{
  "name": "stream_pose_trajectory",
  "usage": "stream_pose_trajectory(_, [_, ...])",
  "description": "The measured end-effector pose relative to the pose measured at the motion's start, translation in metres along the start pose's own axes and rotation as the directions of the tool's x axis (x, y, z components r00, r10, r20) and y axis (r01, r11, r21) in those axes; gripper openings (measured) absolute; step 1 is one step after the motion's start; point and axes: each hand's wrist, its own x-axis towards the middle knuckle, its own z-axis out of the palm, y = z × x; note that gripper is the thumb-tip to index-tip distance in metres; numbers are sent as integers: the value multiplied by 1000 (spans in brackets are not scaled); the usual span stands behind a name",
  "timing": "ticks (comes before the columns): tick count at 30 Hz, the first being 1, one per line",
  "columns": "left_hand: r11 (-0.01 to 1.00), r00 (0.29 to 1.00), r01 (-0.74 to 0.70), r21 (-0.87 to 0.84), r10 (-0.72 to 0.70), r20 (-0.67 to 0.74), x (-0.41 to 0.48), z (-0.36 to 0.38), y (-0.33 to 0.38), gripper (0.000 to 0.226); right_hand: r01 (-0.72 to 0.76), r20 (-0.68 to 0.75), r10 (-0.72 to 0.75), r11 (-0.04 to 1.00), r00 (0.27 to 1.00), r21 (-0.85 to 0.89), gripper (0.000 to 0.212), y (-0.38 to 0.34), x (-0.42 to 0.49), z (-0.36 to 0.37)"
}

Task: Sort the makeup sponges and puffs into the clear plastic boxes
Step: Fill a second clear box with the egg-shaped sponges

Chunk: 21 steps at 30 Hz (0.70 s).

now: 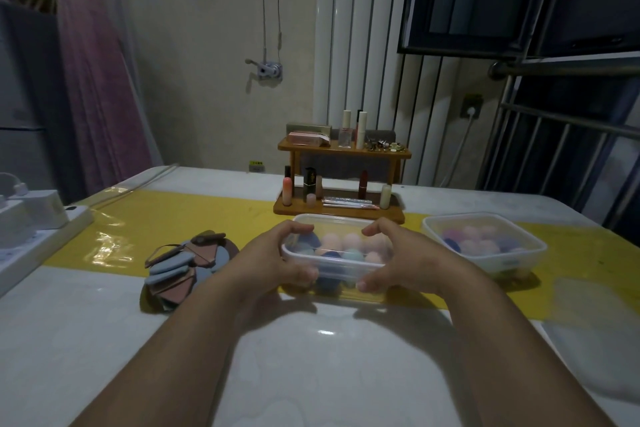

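Two clear plastic boxes, both rounded rectangles, stand on a glossy white table point(329, 357) crossed by a yellow strip point(194, 218). Centre of frame: box one point(339, 265), held by two hands. The left hand point(273, 260) and right hand point(398, 260) each clamp one end, fingers point(298, 227) curled over the far rim, thumbs on the near wall. Inside are egg-shaped foam sponges point(351, 243) in pink, teal and dark blue; count unclear. Right: box two point(509, 260), similarly filled. Left: one heap of flat puffs point(180, 267), blue and brown.

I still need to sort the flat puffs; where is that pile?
In the head view, the pile of flat puffs lies on the table, just left of the left hand, which grips the near clear box.
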Motion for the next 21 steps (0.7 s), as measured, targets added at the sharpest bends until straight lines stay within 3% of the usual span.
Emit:
stream_pose_trajectory(7, [985,996,-41,170,54,-71,-1,7,2,61,-1,-58,1,1000,998,9,79,2,2,2])
stream_pose_trajectory(9, [999,997,-23,43,26,-69,-2,11,3,56,0,-60,3,998,998,56,79,3,2,3])
stream_pose_trajectory(11, [975,996,50,-216,-63,-55,-2,17,11,50,-14,-29,18,990,999,142,75,3,2,3])
stream_pose_trajectory(13, [955,978,88,-284,-136,-157,7,18,13,47,-70,7,70,965,998,254,67,3,2,1])
stream_pose_trajectory(16, [977,888,150,-154,-201,-413,18,17,8,47,-196,28,201,902,979,385,53,0,6,0])
stream_pose_trajectory(21, [971,823,181,-158,-238,-516,20,18,4,22,-192,-55,245,863,968,467,34,-1,12,2])
